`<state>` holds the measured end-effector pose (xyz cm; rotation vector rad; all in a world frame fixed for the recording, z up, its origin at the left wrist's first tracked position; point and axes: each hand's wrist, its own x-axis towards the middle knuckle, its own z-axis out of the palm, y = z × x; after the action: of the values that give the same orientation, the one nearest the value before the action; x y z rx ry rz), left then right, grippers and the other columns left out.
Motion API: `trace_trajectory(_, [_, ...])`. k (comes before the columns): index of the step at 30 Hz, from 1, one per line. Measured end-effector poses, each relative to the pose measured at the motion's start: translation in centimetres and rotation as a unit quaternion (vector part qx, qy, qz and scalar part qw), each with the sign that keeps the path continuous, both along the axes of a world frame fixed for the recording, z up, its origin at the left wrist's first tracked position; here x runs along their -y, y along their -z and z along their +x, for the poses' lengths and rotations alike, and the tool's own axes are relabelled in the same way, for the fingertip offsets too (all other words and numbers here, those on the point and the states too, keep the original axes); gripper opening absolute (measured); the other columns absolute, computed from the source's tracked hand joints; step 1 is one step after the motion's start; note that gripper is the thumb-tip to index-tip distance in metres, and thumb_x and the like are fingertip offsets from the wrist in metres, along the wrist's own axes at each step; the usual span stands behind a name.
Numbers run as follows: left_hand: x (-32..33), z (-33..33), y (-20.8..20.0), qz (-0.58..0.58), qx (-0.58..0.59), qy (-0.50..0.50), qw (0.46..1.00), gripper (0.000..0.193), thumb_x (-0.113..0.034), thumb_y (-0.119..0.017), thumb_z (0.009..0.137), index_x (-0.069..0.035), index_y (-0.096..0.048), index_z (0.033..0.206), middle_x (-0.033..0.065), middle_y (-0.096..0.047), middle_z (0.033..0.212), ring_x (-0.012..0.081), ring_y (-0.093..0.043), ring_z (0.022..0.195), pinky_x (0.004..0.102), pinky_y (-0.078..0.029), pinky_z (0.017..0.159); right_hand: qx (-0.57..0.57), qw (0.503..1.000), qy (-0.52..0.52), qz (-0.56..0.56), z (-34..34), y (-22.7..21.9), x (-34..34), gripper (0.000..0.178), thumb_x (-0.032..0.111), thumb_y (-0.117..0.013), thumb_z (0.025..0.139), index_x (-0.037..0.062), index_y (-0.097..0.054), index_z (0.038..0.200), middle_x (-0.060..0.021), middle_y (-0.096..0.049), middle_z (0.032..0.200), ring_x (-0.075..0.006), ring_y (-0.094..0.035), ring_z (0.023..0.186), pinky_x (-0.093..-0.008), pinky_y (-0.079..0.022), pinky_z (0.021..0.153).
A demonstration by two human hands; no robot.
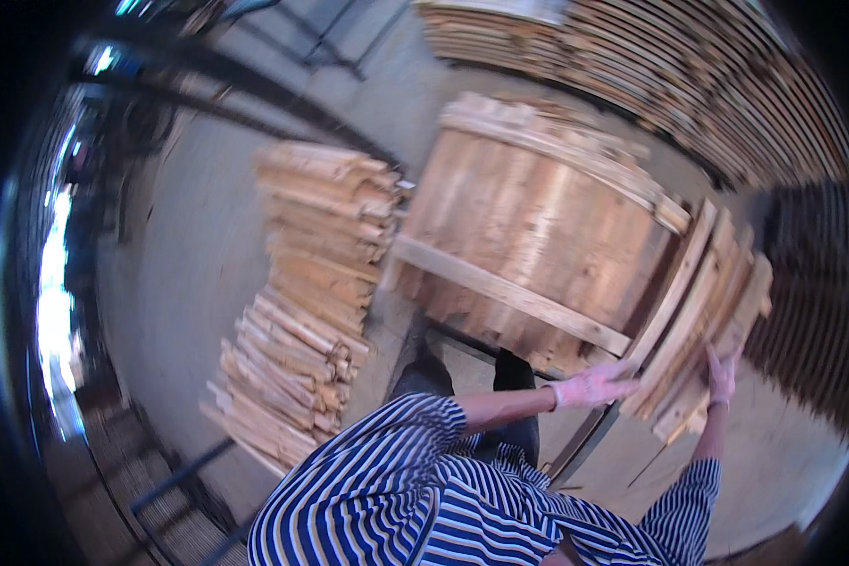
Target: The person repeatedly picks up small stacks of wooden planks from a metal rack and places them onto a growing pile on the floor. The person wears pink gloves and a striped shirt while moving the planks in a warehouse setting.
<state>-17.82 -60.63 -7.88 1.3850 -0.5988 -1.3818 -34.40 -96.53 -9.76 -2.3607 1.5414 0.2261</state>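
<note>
Floor's (189, 245) plain grey, and a big stack of planks (670, 71) sits low over it at upper right, on some kind of dark base. Mid-frame there's a dark metal stand (585, 443), mostly covered by a wide wooden panel (533, 222) with cross strips lying flat on top. Loose boards (689, 316) sit by its right end. Can't really tell what's holding up the pile of slats (311, 255) left of centre.
</note>
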Motion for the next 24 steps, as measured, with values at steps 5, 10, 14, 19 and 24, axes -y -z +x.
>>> trace_trajectory(5, [-20.0,1.0,3.4,0.182,-0.010,-0.243,0.953,0.072,-0.051,-0.058,0.098,0.000,-0.047,0.147,0.0215,-0.056,0.143,0.0318,-0.052,0.135,0.0379,-0.039,0.113,-0.051,0.987,-0.024,-0.152,9.4,-1.9,-5.8,0.086,0.058,-0.069,0.089,0.0097,-0.040,0.154,-0.0291,-0.030,0.159,-0.0420,-0.034,0.146,-0.0461,-0.032,0.119])
trace_trajectory(10, [-40.0,-1.2,7.4,0.436,0.033,-0.426,0.792,0.066,-0.055,-0.059,0.093,-0.009,-0.055,0.140,0.0264,-0.062,0.132,0.0403,-0.060,0.124,0.0454,-0.047,0.102,0.243,0.939,-0.239,-0.044,22.3,-0.7,-23.5,0.079,0.039,-0.070,0.089,0.0091,-0.038,0.155,-0.0231,-0.037,0.155,-0.0355,-0.040,0.142,-0.0421,-0.035,0.117])
trace_trajectory(14, [-55.7,-13.5,12.9,0.537,-0.011,-0.494,0.684,0.074,-0.061,-0.057,0.091,-0.006,-0.054,0.140,0.0269,-0.063,0.131,0.0394,-0.060,0.124,0.0455,-0.047,0.102,0.263,0.843,-0.346,0.318,27.3,-0.7,-47.9,0.076,0.024,-0.072,0.090,0.0086,-0.037,0.156,-0.0182,-0.042,0.153,-0.0304,-0.044,0.138,-0.0390,-0.038,0.115])
trace_trajectory(19, [-67.1,-21.3,13.3,0.503,-0.319,-0.656,0.464,0.067,-0.055,-0.059,0.095,-0.012,-0.052,0.145,0.0149,-0.055,0.148,0.0297,-0.054,0.134,0.0384,-0.043,0.108,0.114,0.739,-0.394,0.534,25.0,-0.4,-67.7,0.075,0.006,-0.073,0.091,0.0079,-0.036,0.156,-0.0122,-0.049,0.149,-0.0239,-0.049,0.134,-0.0350,-0.041,0.112])
trace_trajectory(24, [-76.8,-21.0,10.0,0.418,-0.179,-0.796,0.399,0.072,-0.061,-0.062,0.092,-0.009,-0.056,0.142,0.0107,-0.063,0.134,0.0245,-0.059,0.118,0.0412,-0.047,0.096,0.002,0.673,-0.479,0.563,23.3,1.9,-79.4,0.075,0.004,-0.071,0.091,0.0096,-0.035,0.157,-0.0122,-0.046,0.152,-0.0253,-0.051,0.133,-0.0368,-0.042,0.110])
